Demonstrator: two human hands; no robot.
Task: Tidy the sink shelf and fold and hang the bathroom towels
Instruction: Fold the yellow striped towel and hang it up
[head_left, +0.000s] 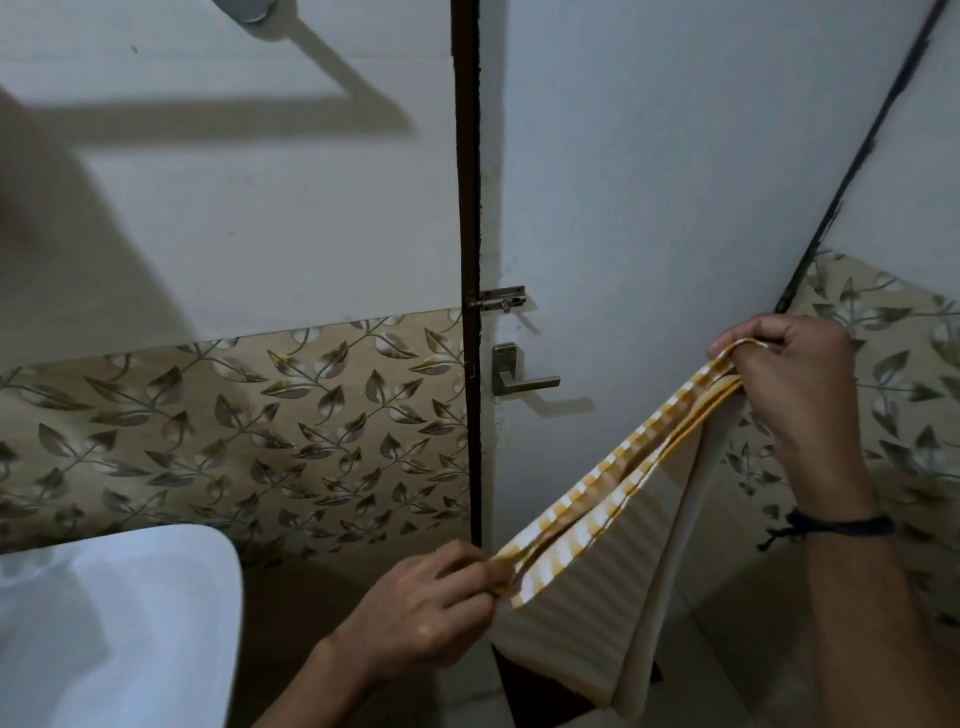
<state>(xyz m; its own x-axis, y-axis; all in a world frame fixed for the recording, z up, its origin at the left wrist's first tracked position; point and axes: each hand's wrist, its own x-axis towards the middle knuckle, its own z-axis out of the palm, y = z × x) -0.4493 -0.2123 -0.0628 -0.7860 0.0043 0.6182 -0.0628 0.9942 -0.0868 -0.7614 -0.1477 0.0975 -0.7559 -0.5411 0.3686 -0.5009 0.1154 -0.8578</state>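
Head view: white door (649, 182) ahead, white sink (104, 623) at lower left. A folded yellow-checked towel (597, 571) hangs mid-air in front of the door, stretched between the hands. Left hand (426, 597) pinches its lower end, right hand (800, 374) grips its upper end, hands well apart. Lever handle (524, 379) sits below the bolt (501, 300).
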